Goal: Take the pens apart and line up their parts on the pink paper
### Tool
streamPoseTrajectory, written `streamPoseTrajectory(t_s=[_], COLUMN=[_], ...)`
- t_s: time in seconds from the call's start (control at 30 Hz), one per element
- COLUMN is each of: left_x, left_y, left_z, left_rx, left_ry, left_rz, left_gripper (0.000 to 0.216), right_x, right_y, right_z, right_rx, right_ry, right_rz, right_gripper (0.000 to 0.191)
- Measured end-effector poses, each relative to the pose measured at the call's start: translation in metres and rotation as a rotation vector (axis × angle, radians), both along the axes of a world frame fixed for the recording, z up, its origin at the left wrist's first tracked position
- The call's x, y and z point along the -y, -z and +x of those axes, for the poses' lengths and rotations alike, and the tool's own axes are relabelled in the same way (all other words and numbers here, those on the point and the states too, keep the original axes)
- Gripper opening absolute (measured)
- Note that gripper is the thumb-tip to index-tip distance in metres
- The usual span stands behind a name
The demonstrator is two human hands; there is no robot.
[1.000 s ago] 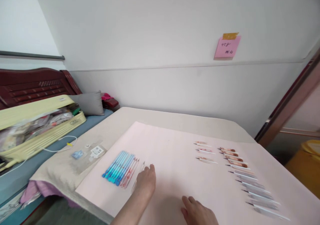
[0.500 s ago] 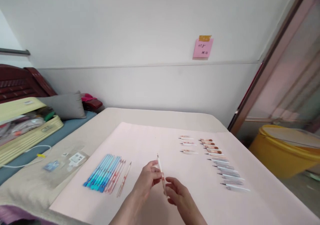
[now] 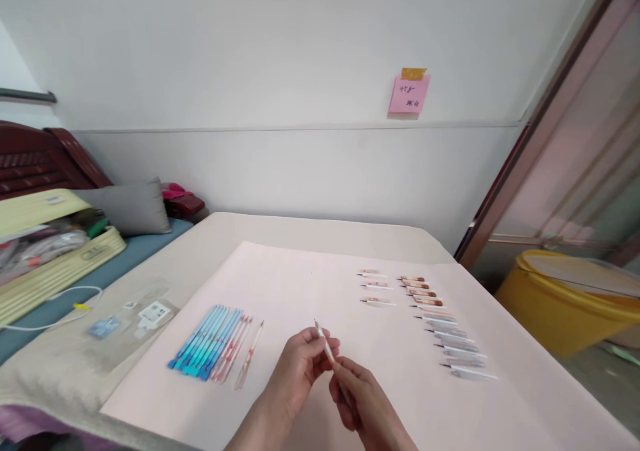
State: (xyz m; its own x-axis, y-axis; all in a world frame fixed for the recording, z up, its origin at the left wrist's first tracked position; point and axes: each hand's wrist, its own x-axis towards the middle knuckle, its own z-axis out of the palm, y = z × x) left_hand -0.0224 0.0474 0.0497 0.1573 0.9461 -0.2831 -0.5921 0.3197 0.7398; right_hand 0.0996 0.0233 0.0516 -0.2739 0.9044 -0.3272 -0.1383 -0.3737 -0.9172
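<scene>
Head view: left hand [image 3: 303, 361] pinches slim pen [image 3: 329, 351] near tip, right hand [image 3: 361, 392] pinches lower part, above pink sheet [image 3: 300, 281]. Step looks like two-handed handling of pen; next move likely calls for steady left fingers, firm right grip, pen kept straight.

Your bare hands come together in front of you, fingertips very near each other; whether they touch is hard to tell. Your left hand [image 3: 301, 361], slightly farther forward than the right, has its thumb and fingers closed in a pinch. Your right hand [image 3: 361, 392], just to its near right, pinches too, with the lower fingers curled under (their tips are partly hidden). Behind each hand, your left forearm [image 3: 265, 417] and right wrist [image 3: 393, 432] slant inward.
</scene>
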Motion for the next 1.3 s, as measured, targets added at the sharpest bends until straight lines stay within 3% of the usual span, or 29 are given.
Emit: streamPoseTrajectory(t_s=[0.23,0.33,0.43,0.63,0.83,1.0,1.2,1.3], left_x=[0.008,0.008,0.007,0.006,0.003,0.003,0.003,0.003], left_y=[-0.003,-0.008,-0.012,-0.007,-0.005,-0.003,-0.005,-0.004], left_z=[-0.001,-0.002,-0.004,-0.010,-0.013,-0.015,-0.015,-0.017], left_rx=[-0.266,-0.165,0.003,-0.298,-0.120,-0.322,-0.181,-0.330], left_ry=[-0.149,-0.115,-0.060,-0.093,-0.099,-0.141,-0.094,-0.124], left_rz=[0.015,0.007,-0.023,-0.010,0.005,-0.014,0.031,-0.004], left_gripper=[0.025,0.021,0.032,0.020,0.032,0.036,0.042,0.043], right_x=[0.000,-0.002,-0.005,-0.004,-0.006,-0.005,-0.004,-0.003], right_y=[0.018,0.020,0.020,0.018,0.018,0.016,0.012,0.010], right_z=[-0.005,-0.004,-0.001,0.000,0.002,0.003,0.004,0.004], right_rx=[0.444,0.433,0.364,0.368,0.409,0.476,0.482,0.472], right_ry=[0.072,0.060,0.014,-0.014,-0.012,-0.025,-0.036,-0.057], right_rz=[0.475,0.414,0.300,0.312,0.299,0.360,0.339,0.345], right_gripper=[0.032,0.032,0.029,0.029,0.026,0.026,0.027,0.027])
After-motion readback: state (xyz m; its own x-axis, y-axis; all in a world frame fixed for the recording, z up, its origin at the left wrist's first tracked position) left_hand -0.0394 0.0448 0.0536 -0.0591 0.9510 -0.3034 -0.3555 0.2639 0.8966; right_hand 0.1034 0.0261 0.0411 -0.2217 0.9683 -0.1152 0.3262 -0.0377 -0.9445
